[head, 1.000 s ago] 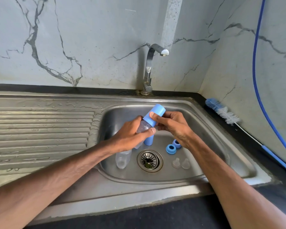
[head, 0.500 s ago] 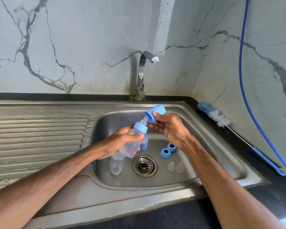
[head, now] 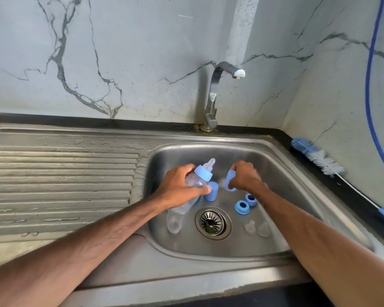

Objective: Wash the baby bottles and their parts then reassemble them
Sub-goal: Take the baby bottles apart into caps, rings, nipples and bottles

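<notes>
My left hand point(head: 177, 189) grips a clear baby bottle point(head: 196, 181) with a blue collar and bare nipple, tilted over the steel sink point(head: 282, 178). My right hand point(head: 244, 177) holds the blue cap point(head: 229, 180) it came off, low over the basin. A second blue cap point(head: 211, 191) stands on the sink floor beside my left thumb. A bare clear bottle point(head: 175, 220) lies left of the drain point(head: 212, 222). Two blue collar rings point(head: 242, 206) point(head: 251, 199) and two clear nipples point(head: 249, 227) point(head: 263, 228) lie right of the drain.
The tap point(head: 217, 85) stands behind the basin, with no water running. A wet ribbed draining board point(head: 60, 182) spreads to the left. A blue and white bottle brush point(head: 315, 157) lies on the dark counter at the right, under a blue hose point(head: 369, 85) on the wall.
My right hand pulled the blue cap off the bottle and lowered it toward the sink floor. The bottle's nipple is now bare, and my left hand has tilted the bottle more upright.
</notes>
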The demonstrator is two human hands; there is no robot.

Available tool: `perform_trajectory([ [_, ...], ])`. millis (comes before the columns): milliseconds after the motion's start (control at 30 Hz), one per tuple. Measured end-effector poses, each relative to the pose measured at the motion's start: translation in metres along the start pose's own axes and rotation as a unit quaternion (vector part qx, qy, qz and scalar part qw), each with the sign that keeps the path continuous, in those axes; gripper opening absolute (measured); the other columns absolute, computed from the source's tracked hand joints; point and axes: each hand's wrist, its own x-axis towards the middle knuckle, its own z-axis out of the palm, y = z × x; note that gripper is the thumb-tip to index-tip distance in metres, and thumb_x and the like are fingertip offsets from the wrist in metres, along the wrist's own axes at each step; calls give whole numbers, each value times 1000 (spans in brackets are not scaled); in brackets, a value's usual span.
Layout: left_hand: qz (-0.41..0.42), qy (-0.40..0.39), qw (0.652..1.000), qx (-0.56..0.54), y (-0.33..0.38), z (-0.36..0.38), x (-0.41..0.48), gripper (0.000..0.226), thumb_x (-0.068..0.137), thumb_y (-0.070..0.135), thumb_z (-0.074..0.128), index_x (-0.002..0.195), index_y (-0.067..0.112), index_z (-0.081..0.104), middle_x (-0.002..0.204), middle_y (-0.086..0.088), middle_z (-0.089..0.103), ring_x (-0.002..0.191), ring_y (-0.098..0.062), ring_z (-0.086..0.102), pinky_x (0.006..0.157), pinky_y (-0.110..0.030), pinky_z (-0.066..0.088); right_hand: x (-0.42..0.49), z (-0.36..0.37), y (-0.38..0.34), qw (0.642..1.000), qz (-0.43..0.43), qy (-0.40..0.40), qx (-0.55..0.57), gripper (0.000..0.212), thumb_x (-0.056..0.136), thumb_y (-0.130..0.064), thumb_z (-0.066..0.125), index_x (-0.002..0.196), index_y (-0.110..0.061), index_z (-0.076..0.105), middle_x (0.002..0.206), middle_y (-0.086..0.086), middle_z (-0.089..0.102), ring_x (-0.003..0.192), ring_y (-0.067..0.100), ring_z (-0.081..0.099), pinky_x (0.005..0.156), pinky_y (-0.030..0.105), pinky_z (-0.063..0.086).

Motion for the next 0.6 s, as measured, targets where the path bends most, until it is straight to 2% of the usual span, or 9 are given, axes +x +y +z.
perform_trajectory([
  [67,4,11,1000,12,-3,-1,2,42,74,50,86,88,17,64,81,1,67,74,-16,59,63,-30,44,5,11,-5,998,-7,-30,-61,52,78,-13,82,126,-9,62,131,15,61,117,34,65,91,35,53],
  [200,-3,24,1000,19,-5,-3,7,49,70,57,85,87,16,65,81,-2,68,74,-21,61,64,-38,48,15,26,-8,990,-20,-63,-122,60,80,-15,84,132,-7,55,138,16,53,124,34,61,93,36,52],
  [333,-8,29,999,15,-4,-1,6,44,72,49,88,86,15,64,77,3,64,67,-12,53,60,-29,42,16,37,-7,987,-17,-91,-131,65,74,-22,92,129,-8,58,135,14,59,119,31,64,90,35,54],
  [433,-2,31,999,21,-2,0,3,43,72,49,87,87,17,64,80,1,67,72,-17,59,64,-35,47,15,37,-6,985,-19,-113,-128,74,70,-27,96,131,-8,59,133,12,62,118,28,64,91,35,56],
  [500,-3,36,999,13,-1,-1,3,41,73,51,86,87,20,64,81,4,68,74,-15,61,64,-32,48,15,30,-7,984,-22,-120,-132,77,71,-30,96,132,-6,55,134,12,59,119,28,62,86,34,53],
  [600,1,45,999,-3,2,-3,3,44,72,53,87,96,23,67,88,8,71,81,-10,65,72,-32,54,11,3,-11,985,-45,-107,-127,68,78,-30,90,131,-5,55,137,14,59,123,29,59,86,33,48],
])
